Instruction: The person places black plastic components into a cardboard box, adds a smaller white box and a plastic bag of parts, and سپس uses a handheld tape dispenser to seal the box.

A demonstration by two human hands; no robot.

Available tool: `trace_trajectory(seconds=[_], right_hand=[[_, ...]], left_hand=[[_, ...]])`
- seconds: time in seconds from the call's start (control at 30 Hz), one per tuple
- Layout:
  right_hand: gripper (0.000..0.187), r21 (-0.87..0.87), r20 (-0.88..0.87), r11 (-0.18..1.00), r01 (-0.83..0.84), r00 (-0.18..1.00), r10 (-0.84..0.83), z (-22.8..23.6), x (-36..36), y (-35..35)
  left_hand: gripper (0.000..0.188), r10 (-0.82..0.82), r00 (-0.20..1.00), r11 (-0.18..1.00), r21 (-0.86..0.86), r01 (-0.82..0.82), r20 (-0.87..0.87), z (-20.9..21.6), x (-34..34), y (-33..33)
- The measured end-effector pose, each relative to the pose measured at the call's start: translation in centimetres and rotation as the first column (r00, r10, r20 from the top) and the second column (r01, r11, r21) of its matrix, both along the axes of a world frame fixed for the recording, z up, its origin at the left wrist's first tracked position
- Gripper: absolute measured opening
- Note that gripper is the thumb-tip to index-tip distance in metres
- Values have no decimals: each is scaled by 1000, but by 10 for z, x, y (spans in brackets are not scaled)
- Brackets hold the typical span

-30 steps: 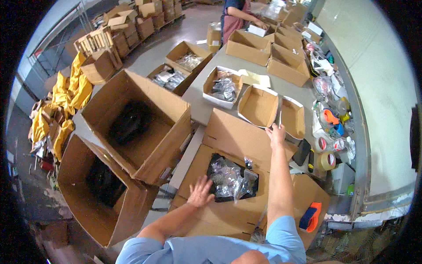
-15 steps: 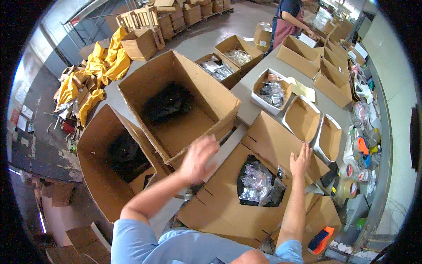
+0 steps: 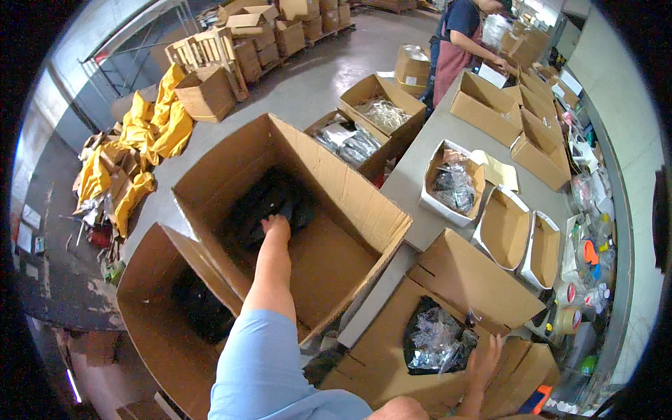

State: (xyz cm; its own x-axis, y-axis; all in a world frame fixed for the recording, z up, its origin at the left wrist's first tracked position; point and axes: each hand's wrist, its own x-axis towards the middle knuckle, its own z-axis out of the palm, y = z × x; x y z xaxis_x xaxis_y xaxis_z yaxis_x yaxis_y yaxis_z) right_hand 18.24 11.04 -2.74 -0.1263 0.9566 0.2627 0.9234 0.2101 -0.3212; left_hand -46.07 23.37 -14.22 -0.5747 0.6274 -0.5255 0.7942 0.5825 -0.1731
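My left arm reaches down into a large open cardboard box [image 3: 329, 262], and my left hand [image 3: 277, 227] is at the black plastic bag [image 3: 269, 199] on its bottom. Its fingers are bent and closed on the dark plastic; their tips are partly hidden. My right hand [image 3: 484, 360] rests open, fingers spread, on the flattened cardboard [image 3: 378, 350]. Beside that hand, a heap of small clear plastic packets [image 3: 441, 339] lies on a black plastic bag [image 3: 413, 357].
Another open box [image 3: 150, 315] with black plastic inside stands at the left. White-rimmed cardboard trays [image 3: 504, 224], one filled with clear packets [image 3: 453, 183], sit on the grey table [image 3: 409, 199]. Tape rolls [image 3: 567, 320] lie along the right. A person [image 3: 462, 45] works at boxes farther off.
My left hand has gone from above the large box's near edge down inside it to the black bag. My right hand has moved nearer me along the cardboard. The view has shifted.
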Motion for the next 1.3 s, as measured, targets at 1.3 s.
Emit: trace_trajectory(seconds=[1.3], right_hand=[[44,-213,-881,819,-533,-257,-397,68,-72,-93]], left_hand=[[34,-225,-505,962,108,-251,833,249,311,-203]])
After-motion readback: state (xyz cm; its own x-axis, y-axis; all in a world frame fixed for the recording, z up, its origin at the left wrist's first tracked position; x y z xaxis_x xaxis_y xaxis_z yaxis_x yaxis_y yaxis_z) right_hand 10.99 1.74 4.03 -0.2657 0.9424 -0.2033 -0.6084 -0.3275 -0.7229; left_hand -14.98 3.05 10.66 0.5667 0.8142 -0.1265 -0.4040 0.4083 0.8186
